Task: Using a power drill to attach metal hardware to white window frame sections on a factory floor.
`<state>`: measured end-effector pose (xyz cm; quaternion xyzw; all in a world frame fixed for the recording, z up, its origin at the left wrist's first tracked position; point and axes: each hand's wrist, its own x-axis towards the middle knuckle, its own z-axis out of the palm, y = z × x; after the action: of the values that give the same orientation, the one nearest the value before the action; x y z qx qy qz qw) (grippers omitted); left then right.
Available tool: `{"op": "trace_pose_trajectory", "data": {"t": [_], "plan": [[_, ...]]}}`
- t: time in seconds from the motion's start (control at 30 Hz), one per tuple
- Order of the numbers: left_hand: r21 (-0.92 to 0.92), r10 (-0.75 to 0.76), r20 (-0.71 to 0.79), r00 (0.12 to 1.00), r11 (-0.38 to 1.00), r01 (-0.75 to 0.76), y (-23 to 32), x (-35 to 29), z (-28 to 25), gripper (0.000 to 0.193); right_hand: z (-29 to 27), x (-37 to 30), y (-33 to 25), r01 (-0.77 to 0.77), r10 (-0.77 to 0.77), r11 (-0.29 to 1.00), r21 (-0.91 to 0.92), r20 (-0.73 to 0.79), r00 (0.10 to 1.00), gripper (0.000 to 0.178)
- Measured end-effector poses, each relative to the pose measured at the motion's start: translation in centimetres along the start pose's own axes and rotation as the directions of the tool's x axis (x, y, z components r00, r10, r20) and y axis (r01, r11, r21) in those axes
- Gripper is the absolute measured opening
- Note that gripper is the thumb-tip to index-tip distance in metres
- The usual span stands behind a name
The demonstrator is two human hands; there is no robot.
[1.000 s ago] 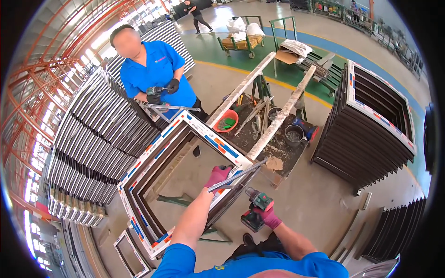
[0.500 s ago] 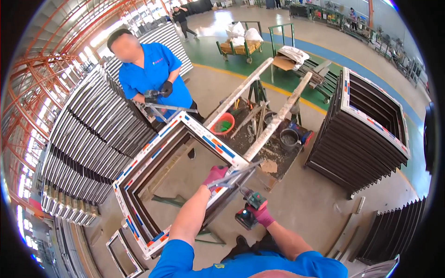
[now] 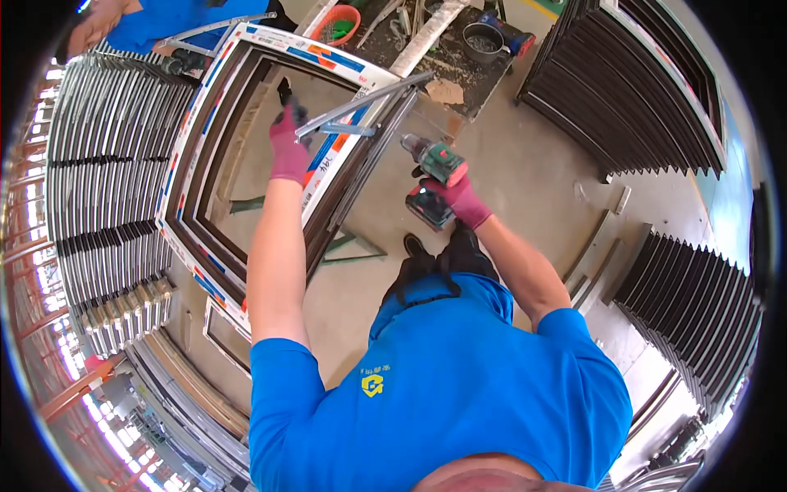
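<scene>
In right grip (image 3: pixel 461 199), one drill (image 3: pixel 443 163)

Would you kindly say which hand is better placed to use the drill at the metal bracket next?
Likely the right hand: it grips the drill, whose front points toward the metal bracket. The left hand, near the bracket's end, has no drill.

Lose the upper part of a co-worker (image 3: pixel 176 20) and the far ends of the desk (image 3: pixel 479 79) and dark frame stack (image 3: pixel 590 90) past the top edge. Cannot see the near corner of the large frame (image 3: pixel 324 54) behind the left forearm (image 3: pixel 277 262). Cannot tell touch from overlap between left hand (image 3: pixel 287 148) and metal bracket (image 3: pixel 352 108). Cannot fully see the right hand (image 3: pixel 459 201) around the drill (image 3: pixel 443 163), nor, perhaps for blur, identify the pan's (image 3: pixel 484 57) small contents.
</scene>
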<state>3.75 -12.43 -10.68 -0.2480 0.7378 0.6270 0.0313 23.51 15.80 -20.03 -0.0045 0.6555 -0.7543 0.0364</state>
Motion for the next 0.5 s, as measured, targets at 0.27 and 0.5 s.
{"op": "trace_pose_trajectory", "data": {"t": [0.27, 0.5], "plan": [[-0.617, 0.427, 0.419, 0.801, 0.781, -0.093, 9.2, -16.2, -13.3, 0.033, -2.7, -9.1, -9.3, 0.171, -0.196, 0.970, -0.171, -0.136, 0.971, 0.029], [-0.665, 0.854, 0.452, 0.258, 0.515, -0.541, 20.3, -30.8, -17.1, 0.058, -6.1, -11.5, -14.3, 0.184, -0.213, 0.971, -0.153, -0.200, 0.956, 0.052]]}}
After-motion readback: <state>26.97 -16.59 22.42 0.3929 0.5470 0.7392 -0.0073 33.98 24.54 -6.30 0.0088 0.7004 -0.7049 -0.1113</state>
